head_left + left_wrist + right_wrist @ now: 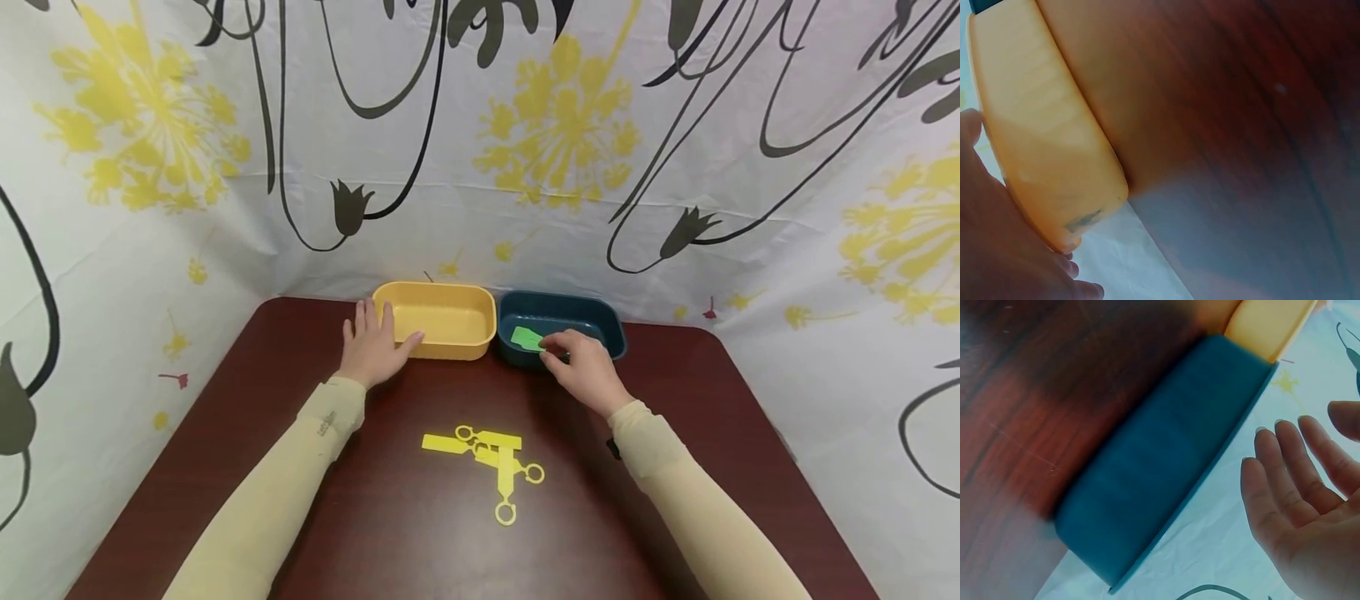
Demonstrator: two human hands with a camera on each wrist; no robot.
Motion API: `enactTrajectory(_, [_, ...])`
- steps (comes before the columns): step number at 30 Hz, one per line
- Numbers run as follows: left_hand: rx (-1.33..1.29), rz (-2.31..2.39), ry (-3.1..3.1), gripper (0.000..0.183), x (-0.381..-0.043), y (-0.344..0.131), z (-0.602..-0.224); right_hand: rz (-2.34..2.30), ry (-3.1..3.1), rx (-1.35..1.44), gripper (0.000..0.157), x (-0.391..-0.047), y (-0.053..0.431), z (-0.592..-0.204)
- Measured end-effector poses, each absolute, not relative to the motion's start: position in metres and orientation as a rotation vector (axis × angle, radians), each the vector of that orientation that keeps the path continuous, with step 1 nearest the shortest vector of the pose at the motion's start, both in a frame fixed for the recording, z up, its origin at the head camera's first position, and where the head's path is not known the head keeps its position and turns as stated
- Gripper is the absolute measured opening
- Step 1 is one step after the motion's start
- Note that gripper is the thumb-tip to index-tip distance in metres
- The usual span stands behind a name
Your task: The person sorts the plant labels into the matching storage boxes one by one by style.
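Observation:
My left hand (372, 346) rests at the left end of a yellow bin (480, 337), fingers spread, thumb by its front rim. In the left wrist view its fingertips show at the end of that bin. Over the dark teal bin (613, 333) is my right hand (583, 367). Its fingers are loosely bent in the right wrist view, thumb apart, with nothing seen between them. A flat green tag (526, 337) lies in the teal bin, right by those fingertips. Closer to me, several flat yellow tags (506, 471) with ring ends overlap on the table.
Both bins stand side by side at the back of the dark reddish-brown table (390, 517). A white patterned cloth (420, 192) hangs right behind them and along both sides. Something small and black (613, 449) shows beside the right sleeve.

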State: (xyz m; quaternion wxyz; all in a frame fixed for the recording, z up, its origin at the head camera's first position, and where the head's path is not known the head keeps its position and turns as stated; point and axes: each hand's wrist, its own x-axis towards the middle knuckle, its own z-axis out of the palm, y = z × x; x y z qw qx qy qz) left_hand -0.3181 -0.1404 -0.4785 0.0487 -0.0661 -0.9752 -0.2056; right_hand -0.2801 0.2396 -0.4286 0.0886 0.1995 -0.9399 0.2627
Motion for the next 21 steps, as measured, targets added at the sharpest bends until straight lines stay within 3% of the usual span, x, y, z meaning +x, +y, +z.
enactTrajectory(9, [-0.261, -0.571, -2.894, 0.100, -0.311, -0.140, -0.476, 0.730, -2.779, 0.602, 0.023, -0.275, 0.246, -0.434])
enactTrajectory(21, [-0.370, -0.514, -2.806, 0.101, -0.276, -0.126, -0.457, 0.714, -2.733, 0.559, 0.021, -0.281, 0.267, -0.437])
